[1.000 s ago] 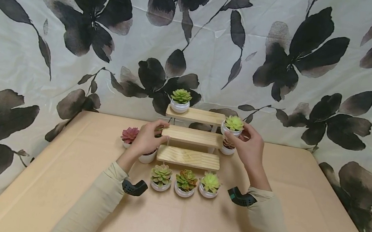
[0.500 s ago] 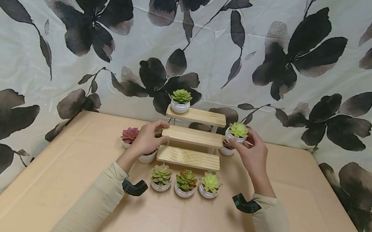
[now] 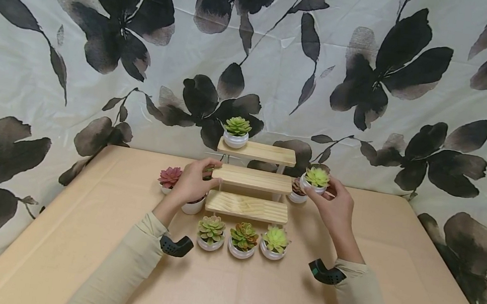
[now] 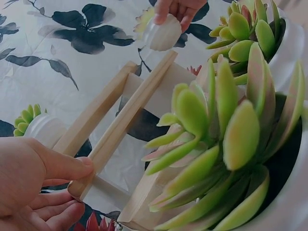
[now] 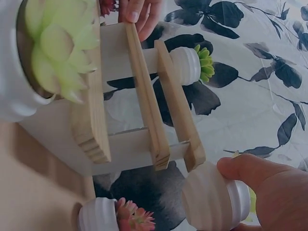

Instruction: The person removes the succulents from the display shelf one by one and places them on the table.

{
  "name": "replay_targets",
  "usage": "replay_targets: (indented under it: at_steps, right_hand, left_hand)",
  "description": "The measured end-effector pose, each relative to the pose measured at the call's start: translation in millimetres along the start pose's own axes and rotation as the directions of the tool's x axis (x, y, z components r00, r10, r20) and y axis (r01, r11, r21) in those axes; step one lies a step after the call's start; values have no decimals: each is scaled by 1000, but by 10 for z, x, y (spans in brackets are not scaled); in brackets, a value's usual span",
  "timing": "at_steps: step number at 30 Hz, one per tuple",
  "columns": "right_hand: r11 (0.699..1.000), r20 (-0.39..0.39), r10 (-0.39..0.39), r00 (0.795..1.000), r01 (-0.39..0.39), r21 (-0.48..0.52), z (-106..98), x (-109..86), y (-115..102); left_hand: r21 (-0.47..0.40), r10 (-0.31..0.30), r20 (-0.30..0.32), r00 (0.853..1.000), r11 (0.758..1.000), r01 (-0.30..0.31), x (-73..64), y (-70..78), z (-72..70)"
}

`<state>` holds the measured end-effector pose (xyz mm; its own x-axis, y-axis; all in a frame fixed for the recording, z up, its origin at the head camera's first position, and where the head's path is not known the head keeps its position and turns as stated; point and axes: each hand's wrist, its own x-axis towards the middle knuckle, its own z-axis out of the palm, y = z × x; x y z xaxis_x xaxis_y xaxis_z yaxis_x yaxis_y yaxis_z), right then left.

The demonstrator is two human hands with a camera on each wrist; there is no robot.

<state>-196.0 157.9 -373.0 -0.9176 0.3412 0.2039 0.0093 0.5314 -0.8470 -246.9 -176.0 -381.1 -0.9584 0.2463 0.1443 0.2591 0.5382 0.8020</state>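
Observation:
A three-tier wooden shelf stand stands upright toward the back of the table. My left hand pinches the left end of its middle tier, thumb on top and fingers beneath, as the left wrist view shows. Held in the air just right of the stand is a light-green potted succulent; my right hand grips its white pot from the right side. Another green succulent sits at the left end of the top tier. The middle and bottom tiers hold no pots.
Three potted succulents line up before the stand. A reddish one stands at its right, partly behind the held pot. On the left are a dark pink one and a white pot partly hidden by my hand. A floral cloth hangs behind.
My right hand has moved right and slightly down with the potted succulent, away from the tiers, uncovering more of the reddish plant. The left hand and the stand have stayed put.

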Motion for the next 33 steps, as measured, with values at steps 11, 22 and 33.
replay_targets:
  at_steps: [11,22,33]
  right_hand:
    - [998,16,4,1000,-3,-57,-24,-16,166]
    - [998,63,27,998,-23,-58,26,-15,328]
    - [996,100,36,994,-28,-89,82,27,453]
  left_hand:
    - [1,11,-1,1000,1000,-11,7,-2,4]
    - [-9,12,3,1000,1000,-12,-3,-4,1]
    - [-17,6,3,1000,1000,-6,13,-6,-1]
